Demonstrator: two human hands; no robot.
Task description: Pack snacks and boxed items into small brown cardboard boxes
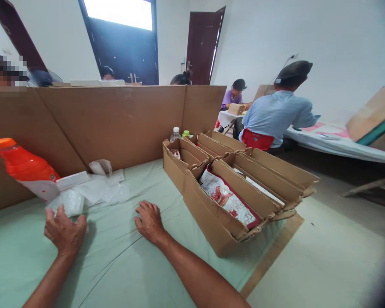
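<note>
My left hand (66,231) is above the pale green cloth, its fingers and thumb apart. Its fingertips reach the near edge of some clear bubble wrap (71,202); whether they touch it I cannot tell. Farther right, my right hand (149,220) rests on the cloth (115,256) with loosely bent fingers and nothing visible in it. Beside that hand stands a cardboard box with dividers (208,222). One compartment contains a white item with a red-brown print and dark red edge (226,194); another has a flat white item (259,186).
A tilted bottle with an orange cap (28,164) stands behind the bubble wrap. A cardboard panel (122,124) walls off the table's far side. Two bottle tops, one white (176,130), one green (186,133), show behind the box. Several people sit beyond, one in light blue (277,113).
</note>
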